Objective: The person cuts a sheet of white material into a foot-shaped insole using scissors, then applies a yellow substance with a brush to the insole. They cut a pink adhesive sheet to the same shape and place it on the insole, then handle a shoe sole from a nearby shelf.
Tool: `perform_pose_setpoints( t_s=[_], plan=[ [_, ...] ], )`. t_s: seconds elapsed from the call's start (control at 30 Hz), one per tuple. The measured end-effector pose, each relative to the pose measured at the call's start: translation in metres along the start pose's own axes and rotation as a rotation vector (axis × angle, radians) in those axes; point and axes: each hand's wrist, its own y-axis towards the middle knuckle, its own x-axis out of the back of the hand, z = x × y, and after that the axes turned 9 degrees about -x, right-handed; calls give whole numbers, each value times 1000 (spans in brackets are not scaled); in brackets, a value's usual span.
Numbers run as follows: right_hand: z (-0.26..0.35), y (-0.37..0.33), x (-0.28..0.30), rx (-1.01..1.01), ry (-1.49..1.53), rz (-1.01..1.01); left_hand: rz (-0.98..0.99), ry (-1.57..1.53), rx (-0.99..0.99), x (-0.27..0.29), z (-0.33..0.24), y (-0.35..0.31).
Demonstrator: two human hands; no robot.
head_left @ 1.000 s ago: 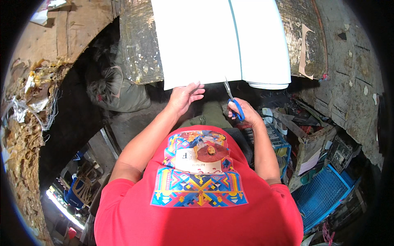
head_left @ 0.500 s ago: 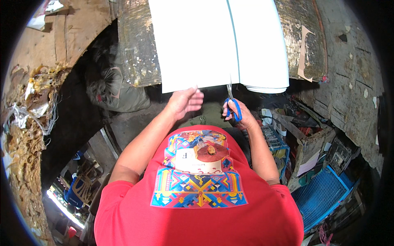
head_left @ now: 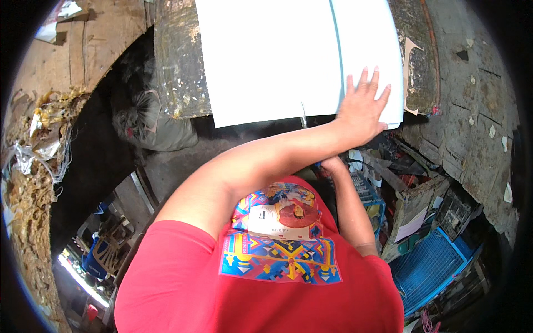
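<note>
Head view: the left arm [head_left: 266, 149] crosses the body and stands in the way of the right hand [head_left: 333, 165], of which only the back by the wrist shows below it. The fingers there are hidden, so I cannot tell how they grip. Scissors [head_left: 303, 115] show only their blades above that arm; the handles are covered except for a speck of blue beside the right hand. The blade tips overlap the near edge of a white sheet [head_left: 266, 61], and whether they straddle it is hard to make out.

The sheet lies on a dark, worn board [head_left: 183, 72], its far end cut off by the top of the view and its surface too glaring to show detail. Its right part is folded or rolled into layers, with a dark line along the inner side. On that part the left hand [head_left: 362, 114] rests palm down, fingers spread, grasping nothing.

Just right of the sheet lies a tan cutout [head_left: 410, 77], its left side partly covered. Left of the board sits a tied grey bag [head_left: 172, 133], partly in shadow. Lower right are a blue mesh basket [head_left: 427, 269] and a cluttered crate [head_left: 369, 191], which the right forearm partly blocks. A red shirt [head_left: 172, 266] fills the bottom and hides the floor beneath.
</note>
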Motion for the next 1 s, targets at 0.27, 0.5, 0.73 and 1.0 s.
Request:
perform_pose_setpoints(
  t_s=[0.27,0.5,0.73,1.0],
  plan=[
    [-3,2,22,126,31,340,-52,33,-157,-23,-14,38],
    [-13,18,16,143,-57,309,356,-1186,904,54,62,-151],
    [12,-8,3,22,-17,218,-546,-1907,1183,12,129,-222],
    [12,-15,-11,102,47,121,-501,-1769,1235,15,128,-214]
  ],
)
